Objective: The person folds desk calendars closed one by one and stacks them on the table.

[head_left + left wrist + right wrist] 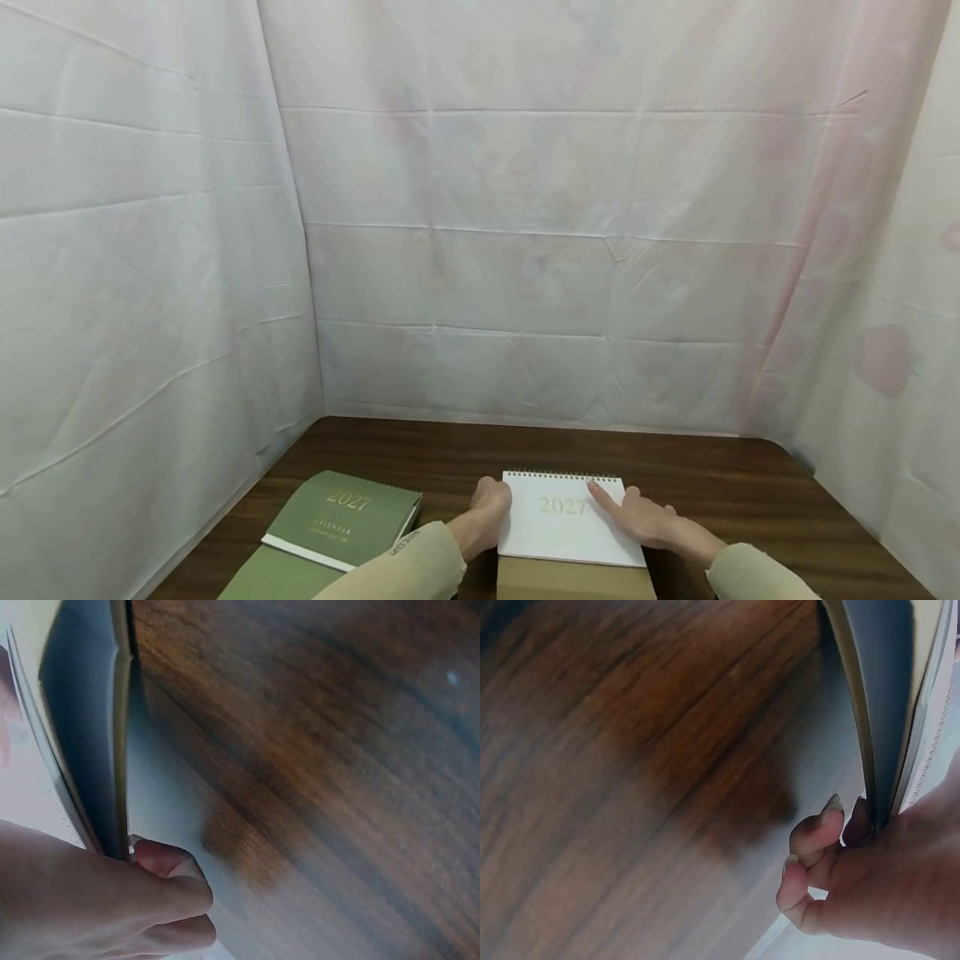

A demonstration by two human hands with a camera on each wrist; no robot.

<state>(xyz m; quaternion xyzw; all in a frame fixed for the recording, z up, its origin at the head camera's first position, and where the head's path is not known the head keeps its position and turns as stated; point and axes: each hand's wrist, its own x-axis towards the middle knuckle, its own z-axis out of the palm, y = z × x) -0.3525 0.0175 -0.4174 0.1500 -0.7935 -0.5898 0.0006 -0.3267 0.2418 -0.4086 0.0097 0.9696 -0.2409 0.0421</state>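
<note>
A white desk calendar [562, 537] with gold "2027" lettering and a gold spiral along its top leans on a tan card stand [576, 579]. My left hand [489, 510] grips its left edge near the spiral. On the opposite side my right hand [647, 521] holds the upper right edge, its thumb lying across the white page. In the left wrist view the stand [121, 727] shows from the side, its two panels meeting at my left hand [105, 900]. The right wrist view shows fingers of my right hand [885, 877] curled behind the stand's top.
A green desk calendar [352, 518], also marked 2027, with a white band [303, 552] across it, stands on the left beside my left sleeve [420, 567]. Beneath everything is a dark wooden table [697, 467]. Pale cloth sheets [465, 275] hang around its back and sides.
</note>
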